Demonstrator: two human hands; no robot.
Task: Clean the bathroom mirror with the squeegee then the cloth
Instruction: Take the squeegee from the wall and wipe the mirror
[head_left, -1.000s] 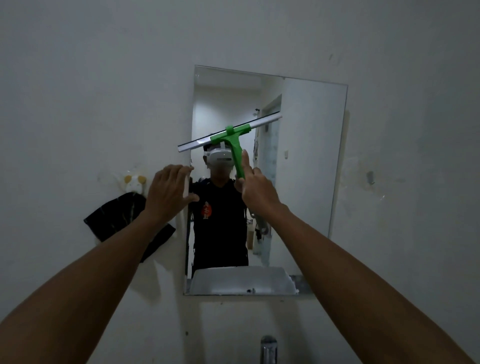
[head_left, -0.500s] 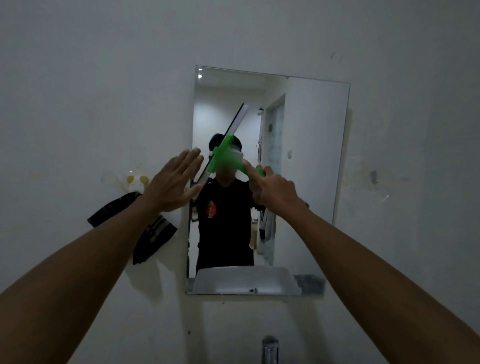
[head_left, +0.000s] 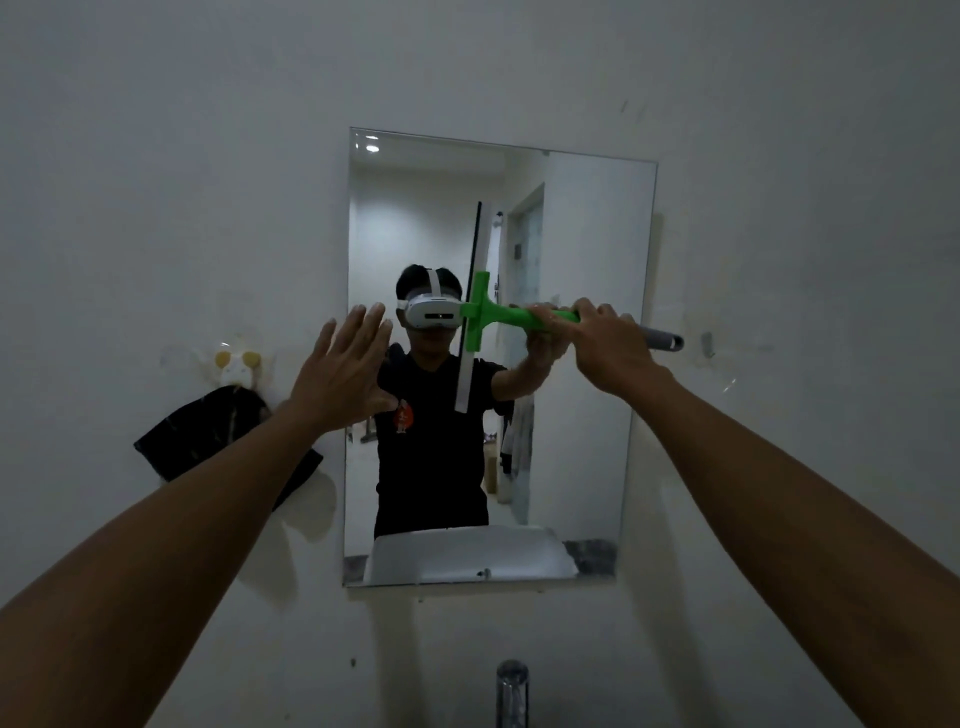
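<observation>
A mirror (head_left: 582, 218) hangs on the wall, with a cloth (head_left: 208, 441) hanging on the wall to its left and a tap (head_left: 511, 691) below. The right hand (head_left: 610, 348) holds a squeegee (head_left: 480, 317) before the mirror, blade upright, handle pointing right. The left hand (head_left: 343, 374) is raised at the mirror's left edge.

The right hand (head_left: 610, 345) grips the green handle of the squeegee (head_left: 480, 317), whose blade stands upright against the mirror (head_left: 587, 234). The left hand (head_left: 345, 371) is spread flat at the mirror's left edge. A dark cloth (head_left: 208, 436) hangs on the wall to the left; a tap (head_left: 511, 688) shows below.
</observation>
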